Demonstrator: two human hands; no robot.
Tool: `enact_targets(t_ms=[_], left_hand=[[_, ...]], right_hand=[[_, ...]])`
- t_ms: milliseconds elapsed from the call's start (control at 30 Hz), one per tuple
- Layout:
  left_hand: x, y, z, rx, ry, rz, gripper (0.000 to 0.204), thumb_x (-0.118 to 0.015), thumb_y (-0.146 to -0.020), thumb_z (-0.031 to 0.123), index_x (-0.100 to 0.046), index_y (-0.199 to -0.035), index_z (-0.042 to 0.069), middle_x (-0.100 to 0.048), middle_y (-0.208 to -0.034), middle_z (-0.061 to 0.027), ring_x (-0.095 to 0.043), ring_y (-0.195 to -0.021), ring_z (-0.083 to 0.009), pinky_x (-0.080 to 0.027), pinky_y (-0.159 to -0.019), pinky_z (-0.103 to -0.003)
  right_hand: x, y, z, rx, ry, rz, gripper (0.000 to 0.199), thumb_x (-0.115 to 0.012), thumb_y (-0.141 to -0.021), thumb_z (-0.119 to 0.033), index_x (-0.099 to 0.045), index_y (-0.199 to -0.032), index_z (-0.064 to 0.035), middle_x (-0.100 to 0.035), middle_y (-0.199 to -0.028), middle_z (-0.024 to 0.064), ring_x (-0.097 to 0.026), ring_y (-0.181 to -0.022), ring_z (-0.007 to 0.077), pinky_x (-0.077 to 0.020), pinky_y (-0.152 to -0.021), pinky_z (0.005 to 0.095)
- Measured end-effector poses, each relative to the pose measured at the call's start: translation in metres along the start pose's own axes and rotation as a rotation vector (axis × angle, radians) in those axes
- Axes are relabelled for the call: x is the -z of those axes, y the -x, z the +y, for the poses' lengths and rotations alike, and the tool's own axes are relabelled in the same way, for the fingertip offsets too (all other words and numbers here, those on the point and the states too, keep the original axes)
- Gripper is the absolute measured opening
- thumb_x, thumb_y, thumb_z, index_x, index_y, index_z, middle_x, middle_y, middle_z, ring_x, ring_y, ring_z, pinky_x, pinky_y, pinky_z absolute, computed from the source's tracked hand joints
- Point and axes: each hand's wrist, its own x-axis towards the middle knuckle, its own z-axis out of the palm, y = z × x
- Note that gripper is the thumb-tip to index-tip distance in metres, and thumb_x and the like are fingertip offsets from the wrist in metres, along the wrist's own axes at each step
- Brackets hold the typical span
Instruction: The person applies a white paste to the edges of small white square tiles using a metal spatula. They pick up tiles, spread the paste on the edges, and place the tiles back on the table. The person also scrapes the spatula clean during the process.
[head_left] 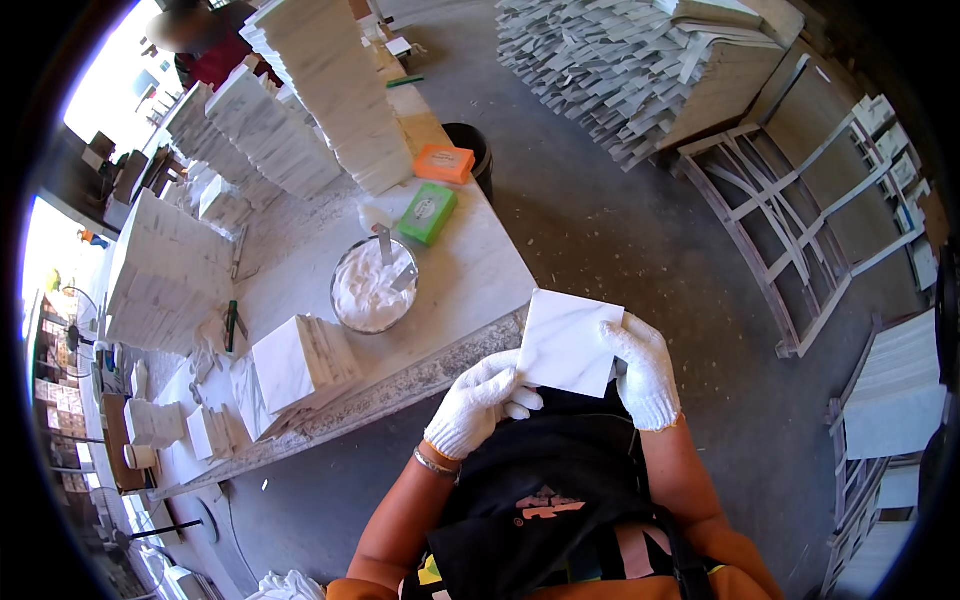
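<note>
A square white marble tile point(568, 342) with faint grey veins is held up in front of me, just off the table's near right corner. My left hand point(478, 402), in a white knitted glove, grips its lower left corner. My right hand point(646, 368), gloved the same way, pinches its right edge with the thumb over the face. On the table stands a metal bowl point(372, 288) of white paste, with two flat metal scrapers point(386, 246) stuck in it. A stack of similar tiles point(300, 366) sits left of my hands.
The marble-topped table point(470, 265) carries tall tile stacks point(335, 85), a green box point(427, 213), an orange box point(444, 163) and a green marker point(232, 325). A dark bin point(472, 150) stands beyond its right edge. A metal rack point(780, 220) is on the right. A person point(215, 55) is at far left.
</note>
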Motion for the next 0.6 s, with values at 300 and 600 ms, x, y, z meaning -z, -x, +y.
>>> enact_targets(t_ms=[300, 600], left_hand=[[-0.007, 0.003, -0.001, -0.013, -0.03, -0.007, 0.054, -0.074, -0.092, 0.026, -0.054, -0.134, -0.002, -0.067, -0.12, -0.0157, -0.068, -0.104, -0.0218, -0.055, -0.087, -0.031], [-0.007, -0.001, -0.01, 0.008, -0.018, -0.003, 0.051, -0.072, -0.094, 0.025, -0.055, -0.135, -0.001, -0.068, -0.119, -0.012, -0.068, -0.103, -0.0191, -0.053, -0.087, -0.03]], right_hand=[[-0.005, 0.002, 0.001, 0.063, -0.005, -0.011, 0.04, -0.066, -0.094, -0.02, -0.064, -0.124, 0.0078, -0.07, -0.11, 0.0097, -0.064, -0.101, 0.0155, -0.0495, -0.089, 0.0288], [-0.013, 0.004, 0.013, 0.072, 0.105, 0.008, 0.033, -0.066, -0.096, -0.017, -0.066, -0.119, 0.0056, -0.07, -0.1, 0.0056, -0.064, -0.085, 0.0101, -0.0491, -0.073, 0.024]])
